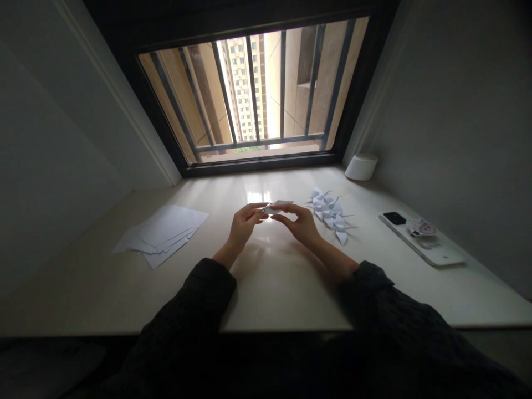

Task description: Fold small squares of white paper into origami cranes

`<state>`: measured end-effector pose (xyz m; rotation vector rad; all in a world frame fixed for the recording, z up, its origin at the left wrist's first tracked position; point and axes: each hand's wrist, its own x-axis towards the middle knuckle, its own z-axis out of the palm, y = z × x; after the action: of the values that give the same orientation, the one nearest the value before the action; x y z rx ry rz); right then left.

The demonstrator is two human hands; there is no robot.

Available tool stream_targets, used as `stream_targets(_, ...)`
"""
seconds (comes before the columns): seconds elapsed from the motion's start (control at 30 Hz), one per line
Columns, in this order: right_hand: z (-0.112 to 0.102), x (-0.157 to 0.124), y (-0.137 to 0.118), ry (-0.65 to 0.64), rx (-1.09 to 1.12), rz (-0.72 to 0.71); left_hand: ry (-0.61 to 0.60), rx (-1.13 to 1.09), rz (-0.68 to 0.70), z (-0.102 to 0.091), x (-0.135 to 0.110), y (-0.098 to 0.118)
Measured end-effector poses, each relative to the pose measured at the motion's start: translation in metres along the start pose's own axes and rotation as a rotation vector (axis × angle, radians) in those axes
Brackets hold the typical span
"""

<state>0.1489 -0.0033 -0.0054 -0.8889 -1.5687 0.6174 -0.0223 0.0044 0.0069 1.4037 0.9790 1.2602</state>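
Note:
My left hand point(246, 221) and my right hand point(300, 221) meet above the middle of the pale desk point(266, 288). Both pinch a small folded piece of white paper point(277, 206) between fingertips and thumbs, holding it just above the desk. Dark sleeves cover both forearms. To the right of my right hand lies a cluster of several folded white paper cranes point(330, 213).
A loose stack of white paper sheets point(162, 234) lies on the desk at the left. A white phone point(419, 237) with a round sticker lies at the right. A white round container point(361, 166) stands by the barred window point(257, 94). Walls close both sides.

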Motion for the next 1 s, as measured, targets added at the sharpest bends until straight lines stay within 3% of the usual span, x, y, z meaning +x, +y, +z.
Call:
stream_targets(0.2, 0.001, 0.001, 0.002, 0.046, 0.058, 0.081, -0.011, -0.003, 0.105, 0.001, 0.001, -0.003)
stream_targets(0.4, 0.003, 0.002, 0.003, 0.024, 0.148, 0.124, 0.034, 0.169, 0.265, -0.002, 0.0, -0.008)
stream_targets(1.0, 0.009, 0.001, 0.001, 0.095, 0.278, 0.209, 0.12, 0.062, 0.15, 0.002, 0.002, -0.011)
